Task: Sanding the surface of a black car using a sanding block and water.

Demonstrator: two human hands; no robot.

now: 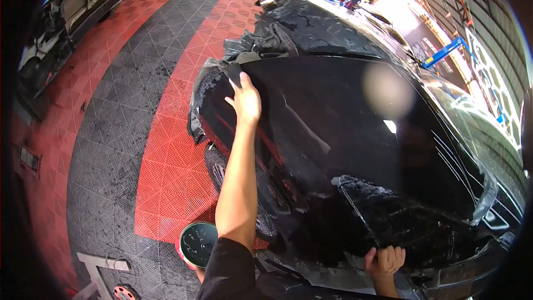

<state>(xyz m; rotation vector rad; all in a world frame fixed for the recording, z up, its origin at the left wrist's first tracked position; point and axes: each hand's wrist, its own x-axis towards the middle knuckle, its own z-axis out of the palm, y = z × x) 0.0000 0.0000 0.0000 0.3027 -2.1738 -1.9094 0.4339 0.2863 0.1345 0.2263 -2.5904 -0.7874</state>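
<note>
My left hand reaches out across a glossy black car panel. Its fingers are closed around a small dark grey pad, pressed down near the panel's far left corner. Crumpled dark film bunches just beyond that corner. My right hand is a fist close to the lower edge, above the near part of the panel. What it grips is mostly hidden. From it a thin pale line, a jet or a rod, runs to a whitish wet smear on the panel.
A round container with a dark green inside stands left of my sleeve. A metal stand is at the lower left. Red and black grid tiles cover the floor. Clear film hangs along the car's right side.
</note>
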